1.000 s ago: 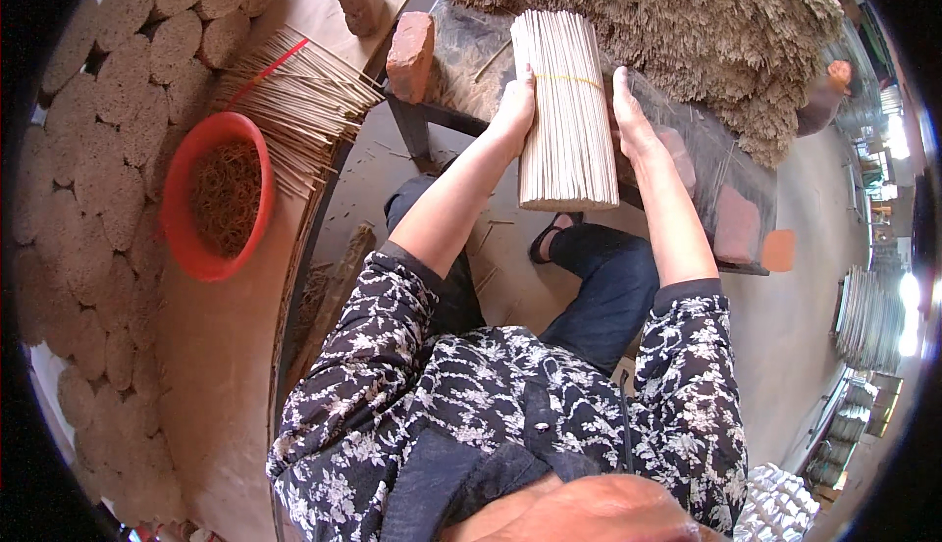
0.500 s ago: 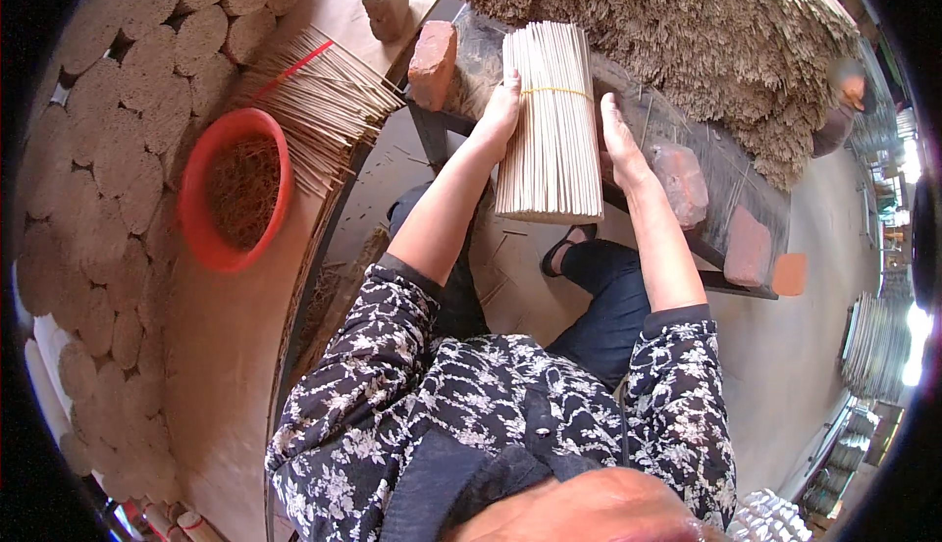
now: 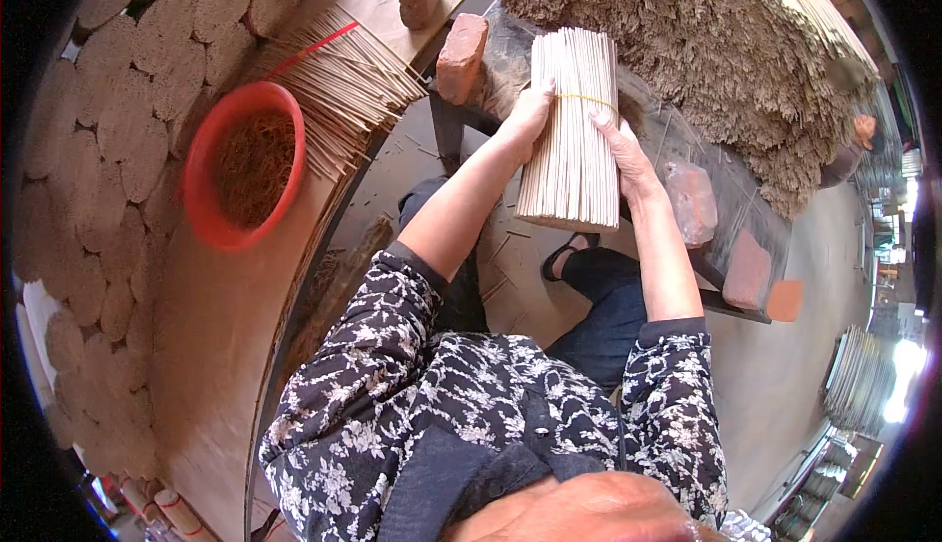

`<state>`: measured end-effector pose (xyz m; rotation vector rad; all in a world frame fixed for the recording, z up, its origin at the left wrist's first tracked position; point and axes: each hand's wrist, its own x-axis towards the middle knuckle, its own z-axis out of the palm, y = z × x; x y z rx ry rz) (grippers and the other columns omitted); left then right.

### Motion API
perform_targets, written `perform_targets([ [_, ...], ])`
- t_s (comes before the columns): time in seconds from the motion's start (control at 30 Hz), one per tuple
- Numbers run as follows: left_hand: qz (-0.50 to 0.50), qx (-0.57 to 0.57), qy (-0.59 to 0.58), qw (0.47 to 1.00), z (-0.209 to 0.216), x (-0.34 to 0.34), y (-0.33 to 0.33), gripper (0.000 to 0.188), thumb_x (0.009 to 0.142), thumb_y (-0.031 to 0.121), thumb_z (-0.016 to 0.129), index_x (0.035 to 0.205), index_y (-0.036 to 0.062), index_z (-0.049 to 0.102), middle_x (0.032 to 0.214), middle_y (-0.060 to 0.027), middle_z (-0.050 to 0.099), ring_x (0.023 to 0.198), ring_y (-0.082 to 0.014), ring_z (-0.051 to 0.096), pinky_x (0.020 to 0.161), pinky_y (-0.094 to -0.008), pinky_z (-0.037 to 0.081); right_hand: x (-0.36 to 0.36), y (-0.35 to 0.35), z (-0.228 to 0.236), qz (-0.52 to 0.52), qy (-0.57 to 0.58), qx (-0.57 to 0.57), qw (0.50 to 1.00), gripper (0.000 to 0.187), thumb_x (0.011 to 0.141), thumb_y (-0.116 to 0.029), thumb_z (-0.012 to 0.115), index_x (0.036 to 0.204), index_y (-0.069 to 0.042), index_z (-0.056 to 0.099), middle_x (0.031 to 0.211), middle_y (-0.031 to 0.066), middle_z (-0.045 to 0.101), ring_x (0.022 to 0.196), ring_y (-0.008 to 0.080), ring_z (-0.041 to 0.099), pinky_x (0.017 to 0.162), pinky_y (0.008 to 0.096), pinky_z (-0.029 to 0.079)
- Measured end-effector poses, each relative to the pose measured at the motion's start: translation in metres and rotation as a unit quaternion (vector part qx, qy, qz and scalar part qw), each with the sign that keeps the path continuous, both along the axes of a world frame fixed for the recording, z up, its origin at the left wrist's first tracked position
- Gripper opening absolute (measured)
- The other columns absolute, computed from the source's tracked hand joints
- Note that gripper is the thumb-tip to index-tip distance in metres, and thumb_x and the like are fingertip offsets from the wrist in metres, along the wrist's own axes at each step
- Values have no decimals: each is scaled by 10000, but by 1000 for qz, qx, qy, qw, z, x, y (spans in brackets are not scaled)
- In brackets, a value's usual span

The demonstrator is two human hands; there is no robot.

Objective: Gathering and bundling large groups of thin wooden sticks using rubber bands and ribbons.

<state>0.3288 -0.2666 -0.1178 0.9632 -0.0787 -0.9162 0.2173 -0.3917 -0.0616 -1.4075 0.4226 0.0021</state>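
Observation:
A thick bundle of thin pale sticks (image 3: pixel 569 164) stands between my hands, held round its upper part by a yellow band (image 3: pixel 587 100). My left hand (image 3: pixel 530 115) grips its left side, fingers mostly hidden behind it. My right hand (image 3: pixel 630 154) presses on the right side, with its thumb and part of the palm over the edge just below the band. The bundle's lower end faces me, tilted, above my knees. Beyond it lies a dark work board (image 3: pixel 677 115).
Left, a red plastic bowl (image 3: pixel 297 115) holds brown fibres beside loose sticks (image 3: pixel 368 71) with a red strip. Bricks (image 3: pixel 461 56) and a plastic-wrapped brick (image 3: pixel 690 204) rest on the board. A big brown stick pile (image 3: pixel 687 42) stands behind; round bundles (image 3: pixel 118 150) are stacked far left.
My right hand has closed in against the bundle; before, it was open beside it. The bundle leans a little more, and the whole view has shifted slightly.

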Motion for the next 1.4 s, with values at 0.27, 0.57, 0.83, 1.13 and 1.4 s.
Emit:
perform_targets([
  [0.27,88,230,-149,958,12,-11,-15,780,912,632,431,1367,2,359,1325,-166,478,1196,-294,484,1000,-436,392,9,-11,-13,-63,36,-127,989,977,811,-518,700,1404,84,209,1301,206,472,1168,235,506,975,343,432],
  [0.57,35,1,-7,999,7,-21,-14,739,979,598,246,1372,-5,411,1216,-162,555,1113,-225,543,992,-369,390,-16,-29,1,-44,11,97,994,742,973,-596,276,1374,15,406,1295,160,534,1156,204,551,965,334,475],
  [0.83,76,148,-148,975,6,-28,-34,710,962,580,337,1374,1,348,1309,-213,482,1230,-321,476,1049,-471,347,-9,-16,3,-28,-6,18,999,704,964,-590,343,1365,-16,417,1281,120,543,1159,188,541,1002,342,441],
  [1.13,5,86,-80,993,0,-24,-36,678,983,579,273,1338,30,452,1233,-153,588,1044,-226,606,934,-403,452,-21,-37,16,-70,69,43,994,727,982,-582,265,1374,14,401,1298,137,539,1175,208,539,993,345,456],
  [1.4,3,29,-62,998,9,-32,-36,622,992,527,296,1290,11,474,1177,-140,595,1055,-213,577,941,-382,428,-20,-9,29,-62,9,48,997,687,998,-551,229,1346,5,434,1273,130,555,1127,176,569,954,317,482],
])
